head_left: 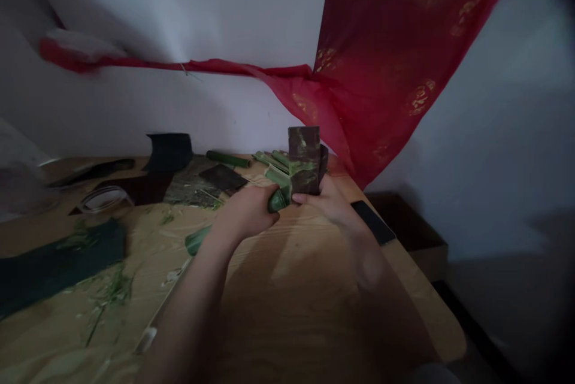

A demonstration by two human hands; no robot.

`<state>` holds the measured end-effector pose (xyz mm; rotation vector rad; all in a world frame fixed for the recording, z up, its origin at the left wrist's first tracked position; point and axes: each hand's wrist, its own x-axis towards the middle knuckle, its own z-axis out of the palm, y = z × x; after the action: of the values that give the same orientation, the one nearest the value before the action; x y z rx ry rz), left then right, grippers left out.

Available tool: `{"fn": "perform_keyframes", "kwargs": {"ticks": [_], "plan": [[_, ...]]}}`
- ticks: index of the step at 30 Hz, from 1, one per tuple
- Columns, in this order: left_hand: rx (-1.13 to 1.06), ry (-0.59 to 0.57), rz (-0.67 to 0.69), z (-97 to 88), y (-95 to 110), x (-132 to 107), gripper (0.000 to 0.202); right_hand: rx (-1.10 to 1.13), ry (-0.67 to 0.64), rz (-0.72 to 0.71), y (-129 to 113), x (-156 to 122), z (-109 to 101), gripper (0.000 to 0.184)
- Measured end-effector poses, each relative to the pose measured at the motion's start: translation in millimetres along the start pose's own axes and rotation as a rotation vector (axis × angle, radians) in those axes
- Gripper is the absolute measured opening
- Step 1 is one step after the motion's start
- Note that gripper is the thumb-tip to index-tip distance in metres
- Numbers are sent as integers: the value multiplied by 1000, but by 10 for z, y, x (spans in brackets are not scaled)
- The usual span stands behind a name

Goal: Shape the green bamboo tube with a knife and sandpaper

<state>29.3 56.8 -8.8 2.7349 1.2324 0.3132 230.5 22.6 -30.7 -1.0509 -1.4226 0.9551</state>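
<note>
Holding a folded green leaf bundle point(279, 199) above the wooden counter point(287, 288), toward its far edge: the left hand point(245, 213) forms a closed grip around the bundle's lower end, while the right hand point(326, 201) closes its grip on broad mottled dark leaves point(304, 159) standing upright against the bundle. A flat black phone point(372, 222) lies just beside the right hand, at the counter's right edge. Long dark leaves point(58, 264) and green shreds point(114, 288) lie toward the left edge. A red gold-patterned cloth point(381, 72) hangs beyond the far edge.
</note>
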Motion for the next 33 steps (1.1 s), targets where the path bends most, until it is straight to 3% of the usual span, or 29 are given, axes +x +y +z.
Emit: {"fn": "perform_keyframes", "kwargs": {"ticks": [3,8,13,17,19,22,24,26,30,33], "plan": [[-21,-24,24,-11,10,-7,26,-67,-16,-10,22,-8,-34,35],[-67,-9,-7,-11,21,-21,28,-213,157,-35,29,-16,76,47],[-270,-15,-4,27,81,-1,25,-185,308,-59,30,-15,227,45],[-222,-35,-25,63,123,20,32,-196,439,-101,43,13,251,43],[-151,-39,-13,52,104,17,35,-178,341,-63,24,15,181,43],[-109,-81,39,1,40,0,33,-121,31,-1,-21,-5,31,45],[-142,-102,57,-24,8,-9,32,-93,-48,0,-31,-16,-18,46],[-182,-88,46,-17,5,-9,32,-102,19,-9,-13,-11,18,48],[-135,-34,3,63,80,13,33,-174,301,-46,74,26,240,49],[-64,-61,-2,93,126,23,36,-191,439,-66,108,46,297,43]]}}
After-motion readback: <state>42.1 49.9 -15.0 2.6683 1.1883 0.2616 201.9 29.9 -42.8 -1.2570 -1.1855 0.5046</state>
